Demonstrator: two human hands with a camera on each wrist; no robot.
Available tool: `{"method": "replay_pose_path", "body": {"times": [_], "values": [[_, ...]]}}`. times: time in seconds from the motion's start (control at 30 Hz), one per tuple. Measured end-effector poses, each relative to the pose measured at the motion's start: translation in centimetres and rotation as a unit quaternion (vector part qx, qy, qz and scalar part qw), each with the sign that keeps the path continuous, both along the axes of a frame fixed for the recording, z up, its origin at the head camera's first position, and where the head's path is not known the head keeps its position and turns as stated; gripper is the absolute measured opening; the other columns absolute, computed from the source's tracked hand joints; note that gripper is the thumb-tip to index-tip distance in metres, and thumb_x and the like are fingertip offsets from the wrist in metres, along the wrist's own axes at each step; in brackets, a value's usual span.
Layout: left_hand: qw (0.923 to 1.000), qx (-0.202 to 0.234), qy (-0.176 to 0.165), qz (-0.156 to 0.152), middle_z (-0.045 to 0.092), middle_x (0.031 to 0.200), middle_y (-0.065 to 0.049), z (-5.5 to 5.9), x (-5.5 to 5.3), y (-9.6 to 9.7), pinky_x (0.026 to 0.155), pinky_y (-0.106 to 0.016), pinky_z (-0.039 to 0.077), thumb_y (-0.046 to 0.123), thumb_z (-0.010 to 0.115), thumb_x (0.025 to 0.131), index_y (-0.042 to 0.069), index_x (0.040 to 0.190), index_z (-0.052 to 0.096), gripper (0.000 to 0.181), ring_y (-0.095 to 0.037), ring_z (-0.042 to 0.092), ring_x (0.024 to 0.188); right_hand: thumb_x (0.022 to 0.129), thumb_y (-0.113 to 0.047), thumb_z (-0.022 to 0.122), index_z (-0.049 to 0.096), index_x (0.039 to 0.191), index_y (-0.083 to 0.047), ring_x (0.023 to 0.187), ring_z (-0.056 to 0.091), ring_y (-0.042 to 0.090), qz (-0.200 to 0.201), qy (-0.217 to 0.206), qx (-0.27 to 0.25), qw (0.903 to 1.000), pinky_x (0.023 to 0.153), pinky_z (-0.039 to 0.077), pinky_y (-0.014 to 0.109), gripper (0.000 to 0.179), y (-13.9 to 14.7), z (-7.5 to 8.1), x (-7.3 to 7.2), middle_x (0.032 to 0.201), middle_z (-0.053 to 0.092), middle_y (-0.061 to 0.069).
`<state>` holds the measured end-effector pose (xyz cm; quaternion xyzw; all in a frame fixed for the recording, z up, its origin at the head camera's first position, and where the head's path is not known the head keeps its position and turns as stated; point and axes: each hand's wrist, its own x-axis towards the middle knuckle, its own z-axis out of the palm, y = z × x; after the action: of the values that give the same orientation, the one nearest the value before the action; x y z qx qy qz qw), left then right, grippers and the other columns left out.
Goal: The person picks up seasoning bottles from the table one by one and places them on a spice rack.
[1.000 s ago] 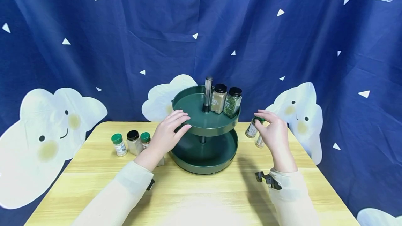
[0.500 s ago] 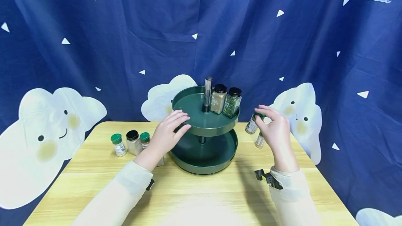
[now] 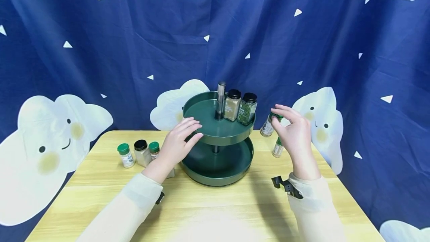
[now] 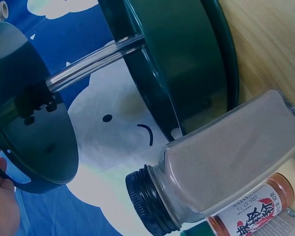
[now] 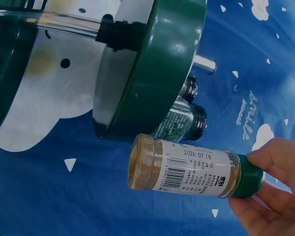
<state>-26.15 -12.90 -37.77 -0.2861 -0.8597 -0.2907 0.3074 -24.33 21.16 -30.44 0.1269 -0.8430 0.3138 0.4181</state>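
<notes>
A dark green two-tier turntable rack (image 3: 218, 139) stands mid-table. My left hand (image 3: 179, 141) holds the left front rim of its upper tray, fingers over the tray and thumb lower down. At the right, my right hand (image 3: 293, 132) pinches the green cap of a spice jar (image 5: 196, 167), which tilts slightly off the tabletop. The right wrist view shows its white label and tan contents. Two black-capped jars, a tan one (image 3: 232, 105) and one of green flakes (image 3: 247, 109), stand on the upper tray. Nothing stands on the visible part of the lower tray.
Another green-capped jar (image 3: 277, 148) stands below my right hand. Left of the rack are a green-capped jar (image 3: 126, 156), a black-capped jar (image 3: 142, 153) and a red-brown one (image 3: 154, 149). A large black-capped jar (image 4: 231, 157) is partly hidden behind my left forearm.
My right hand has risen a little, lifting the pinched spice jar up and away from the jar below it. The left hand keeps its place on the rack's rim.
</notes>
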Motion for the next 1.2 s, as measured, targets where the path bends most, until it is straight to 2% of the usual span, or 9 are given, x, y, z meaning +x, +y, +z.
{"method": "replay_pose_path", "body": {"times": [0.47, 0.7, 0.77, 0.87, 0.93, 1.0, 1.1, 1.17, 1.2], "values": [[1.0000, 0.000, 0.003, 0.000, 0.065, 0.132, -0.005, -0.1, -0.1, 0.0, 0.116, -0.043, 0.037, 0.030, 0.070, 0.095, 0.011, 0.123, 0.071, 0.034, -0.023, 0.050, 0.135, 0.088, -0.006, 0.069, 0.080, 0.107, -0.011, 0.035, 0.033, -0.002, 0.009, 0.020, 0.002, 0.9998, 0.037, 0.031, 0.015, 0.022, -0.7, 1.8, 0.2, 0.119, 0.072, 0.001], [1.0000, 0.000, 0.003, 0.001, 0.065, 0.132, -0.006, -0.1, 0.0, 0.0, 0.115, -0.044, 0.037, 0.030, 0.070, 0.095, 0.011, 0.124, 0.071, 0.034, -0.023, 0.050, 0.136, 0.087, -0.005, 0.070, 0.080, 0.105, -0.012, 0.035, 0.022, -0.003, 0.012, 0.045, 0.021, 0.9987, 0.035, 0.024, 0.020, 0.022, -1.3, 2.6, 0.1, 0.117, 0.073, 0.002], [1.0000, 0.000, 0.002, 0.001, 0.065, 0.132, -0.006, -0.1, 0.0, 0.0, 0.115, -0.044, 0.037, 0.029, 0.070, 0.095, 0.011, 0.123, 0.071, 0.034, -0.023, 0.050, 0.135, 0.087, -0.005, 0.071, 0.080, 0.105, -0.012, 0.036, 0.025, -0.001, 0.009, 0.048, 0.023, 0.9985, 0.036, 0.024, 0.021, 0.022, -1.5, 2.8, 0.1, 0.117, 0.073, 0.001], [1.0000, 0.000, 0.003, 0.002, 0.065, 0.132, -0.006, -0.2, 0.0, 0.0, 0.115, -0.044, 0.037, 0.029, 0.070, 0.095, 0.011, 0.123, 0.071, 0.033, -0.023, 0.050, 0.135, 0.087, -0.005, 0.070, 0.080, 0.106, -0.012, 0.044, 0.039, 0.006, 0.009, 0.049, 0.016, 0.9986, 0.038, 0.024, 0.020, 0.023, -1.7, 3.1, 0.1, 0.118, 0.073, 0.000], [1.0000, 0.000, 0.004, 0.002, 0.065, 0.132, -0.006, -0.2, 0.0, 0.0, 0.115, -0.044, 0.038, 0.029, 0.070, 0.095, 0.011, 0.123, 0.071, 0.033, -0.023, 0.050, 0.135, 0.087, -0.005, 0.069, 0.080, 0.106, -0.012, 0.058, 0.054, 0.014, 0.012, 0.049, 0.011, 0.9987, 0.042, 0.024, 0.018, 0.023, -1.9, 3.3, 0.0, 0.118, 0.073, 0.000], [1.0000, -0.001, 0.005, 0.002, 0.065, 0.132, -0.006, -0.2, -0.1, 0.0, 0.115, -0.044, 0.038, 0.030, 0.070, 0.096, 0.011, 0.123, 0.071, 0.033, -0.024, 0.050, 0.135, 0.087, -0.004, 0.069, 0.080, 0.106, -0.012, 0.071, 0.061, 0.021, 0.018, 0.051, 0.005, 0.9985, 0.044, 0.023, 0.017, 0.023, -2.1, 3.5, -0.2, 0.118, 0.073, 0.001], [1.0000, -0.002, 0.008, 0.003, 0.065, 0.132, -0.006, -0.2, -0.1, 0.0, 0.114, -0.044, 0.039, 0.030, 0.069, 0.096, 0.012, 0.124, 0.071, 0.033, -0.024, 0.050, 0.135, 0.087, -0.003, 0.069, 0.080, 0.105, -0.011, 0.086, 0.067, 0.027, 0.025, 0.055, -0.002, 0.9982, 0.046, 0.023, 0.015, 0.024, -2.3, 3.6, -0.5, 0.117, 0.073, 0.001], [0.9999, -0.003, 0.010, 0.003, 0.065, 0.132, -0.006, -0.2, -0.1, 0.0, 0.114, -0.045, 0.039, 0.030, 0.069, 0.096, 0.012, 0.124, 0.071, 0.034, -0.024, 0.050, 0.135, 0.086, -0.003, 0.069, 0.080, 0.105, -0.011, 0.086, 0.067, 0.027, 0.027, 0.056, -0.003, 0.9980, 0.047, 0.023, 0.015, 0.023, -2.5, 3.7, -0.8, 0.117, 0.073, 0.001], [0.9999, -0.003, 0.010, 0.003, 0.065, 0.132, -0.006, -0.2, -0.1, 0.1, 0.114, -0.045, 0.039, 0.031, 0.070, 0.095, 0.012, 0.124, 0.071, 0.034, -0.024, 0.050, 0.135, 0.086, -0.003, 0.069, 0.080, 0.105, -0.011, 0.093, 0.068, 0.027, 0.029, 0.056, -0.006, 0.9980, 0.047, 0.024, 0.016, 0.023, -2.5, 3.7, -0.9, 0.117, 0.073, 0.001]]}}
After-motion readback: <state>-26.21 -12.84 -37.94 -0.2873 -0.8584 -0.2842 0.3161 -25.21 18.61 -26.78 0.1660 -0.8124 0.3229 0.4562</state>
